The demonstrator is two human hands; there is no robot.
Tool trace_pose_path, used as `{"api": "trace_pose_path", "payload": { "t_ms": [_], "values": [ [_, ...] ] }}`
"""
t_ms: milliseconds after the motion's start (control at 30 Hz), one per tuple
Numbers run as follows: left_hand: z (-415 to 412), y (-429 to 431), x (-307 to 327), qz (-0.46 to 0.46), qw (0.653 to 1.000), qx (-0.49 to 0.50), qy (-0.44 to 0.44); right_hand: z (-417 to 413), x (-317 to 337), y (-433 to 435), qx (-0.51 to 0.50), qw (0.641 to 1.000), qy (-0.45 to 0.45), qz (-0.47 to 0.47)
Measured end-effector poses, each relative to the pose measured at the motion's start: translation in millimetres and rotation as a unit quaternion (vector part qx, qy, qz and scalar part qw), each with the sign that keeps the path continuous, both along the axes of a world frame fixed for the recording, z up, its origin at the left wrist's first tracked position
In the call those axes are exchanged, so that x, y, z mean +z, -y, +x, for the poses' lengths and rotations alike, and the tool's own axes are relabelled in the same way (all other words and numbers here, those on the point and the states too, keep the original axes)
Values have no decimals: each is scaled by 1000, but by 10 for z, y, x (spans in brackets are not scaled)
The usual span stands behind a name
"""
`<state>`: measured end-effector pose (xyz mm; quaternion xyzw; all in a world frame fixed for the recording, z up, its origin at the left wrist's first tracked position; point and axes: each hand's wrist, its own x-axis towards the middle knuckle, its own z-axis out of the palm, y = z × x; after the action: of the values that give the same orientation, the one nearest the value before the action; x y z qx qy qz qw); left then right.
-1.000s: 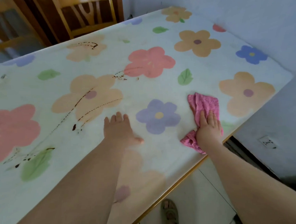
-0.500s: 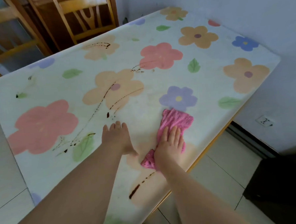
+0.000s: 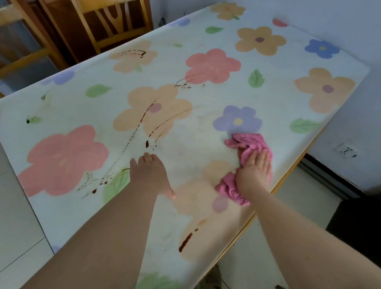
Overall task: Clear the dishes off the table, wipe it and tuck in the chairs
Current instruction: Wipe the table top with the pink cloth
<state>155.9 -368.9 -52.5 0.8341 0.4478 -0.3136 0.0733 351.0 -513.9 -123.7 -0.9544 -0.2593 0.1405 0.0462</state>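
Cloth, soft, light and floppy, lies bunched on the table at lower right under the flat fingers of the right hand, probably best pressed from above; the left hand lies flat too.

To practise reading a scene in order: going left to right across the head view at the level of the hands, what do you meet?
In order: large pink flower print → left hand → pink cloth → wall socket. The right hand overlaps the cloth, so it is left out.
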Motion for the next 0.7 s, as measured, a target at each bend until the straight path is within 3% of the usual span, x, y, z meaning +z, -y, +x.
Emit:
{"api": "trace_pose_path", "payload": {
  "t_ms": [200,467,700],
  "values": [
    [-140,-373,-15,11,998,53,-14,202,9,-329,-24,1000,8,10],
    [-85,-839,-82,12,993,112,19,304,20,-974,38,999,18,21],
    [-65,-1133,-113,21,995,97,20,229,30,-1670,108,994,9,26]
  ]
}}
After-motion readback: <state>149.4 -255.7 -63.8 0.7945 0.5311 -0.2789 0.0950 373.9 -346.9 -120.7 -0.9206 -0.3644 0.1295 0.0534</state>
